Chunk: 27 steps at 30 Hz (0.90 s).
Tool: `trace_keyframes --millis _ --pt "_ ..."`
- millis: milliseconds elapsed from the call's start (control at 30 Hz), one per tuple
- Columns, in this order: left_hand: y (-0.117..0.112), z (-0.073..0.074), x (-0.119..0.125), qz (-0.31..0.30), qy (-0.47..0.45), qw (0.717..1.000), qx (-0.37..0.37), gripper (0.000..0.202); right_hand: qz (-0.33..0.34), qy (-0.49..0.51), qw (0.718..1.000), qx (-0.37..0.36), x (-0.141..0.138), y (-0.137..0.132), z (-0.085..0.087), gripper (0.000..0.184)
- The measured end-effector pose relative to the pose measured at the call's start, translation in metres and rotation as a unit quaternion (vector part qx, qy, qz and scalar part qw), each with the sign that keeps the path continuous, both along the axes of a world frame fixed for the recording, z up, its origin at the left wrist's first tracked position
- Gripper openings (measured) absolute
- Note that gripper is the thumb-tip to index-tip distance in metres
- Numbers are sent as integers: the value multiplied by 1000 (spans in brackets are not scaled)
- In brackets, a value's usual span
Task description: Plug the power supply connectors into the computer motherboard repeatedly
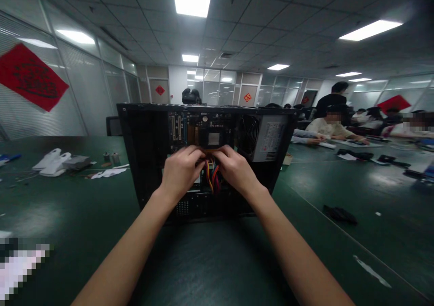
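An opened black computer case (142, 161) stands on the green table in front of me. Inside it are a motherboard (219, 118) and, at the upper right, a power supply (271, 136) beside a round black fan (248, 134). Both my hands reach into the middle of the case, just below the processor area. My left hand (183, 166) has its fingers curled in at a bundle of coloured cables (214, 175). Close beside it, my right hand (237, 163) also has its fingers bent around the cables' upper end. What exactly the fingertips pinch is hidden.
On the green table (84, 224), white plastic bags (54, 161), a grey box (77, 162) and small cylinders (115, 157) lie at left. At right are a black cloth-like item (340, 214) and a white strip (372, 270). Several people sit or stand farther back right.
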<state>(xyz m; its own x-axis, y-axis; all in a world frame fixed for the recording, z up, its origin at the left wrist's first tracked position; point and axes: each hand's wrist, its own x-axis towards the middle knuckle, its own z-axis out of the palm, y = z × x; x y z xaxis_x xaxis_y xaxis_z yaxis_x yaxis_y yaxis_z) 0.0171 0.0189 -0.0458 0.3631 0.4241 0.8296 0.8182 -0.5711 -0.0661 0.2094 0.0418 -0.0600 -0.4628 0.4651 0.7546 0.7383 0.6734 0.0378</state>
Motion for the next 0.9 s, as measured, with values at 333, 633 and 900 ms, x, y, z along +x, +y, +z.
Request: trace_keyframes --millis 333,633,900 --pt "36 -18 1 -57 -102 980 -164 11 -66 77 973 -206 29 55 -40 19" --pt "91 -29 17 22 91 956 -276 22 -78 50 968 -231 27 51 -38 20" --pt "88 -44 14 50 52 964 -254 22 -84 16 969 -233 27 51 -40 16"
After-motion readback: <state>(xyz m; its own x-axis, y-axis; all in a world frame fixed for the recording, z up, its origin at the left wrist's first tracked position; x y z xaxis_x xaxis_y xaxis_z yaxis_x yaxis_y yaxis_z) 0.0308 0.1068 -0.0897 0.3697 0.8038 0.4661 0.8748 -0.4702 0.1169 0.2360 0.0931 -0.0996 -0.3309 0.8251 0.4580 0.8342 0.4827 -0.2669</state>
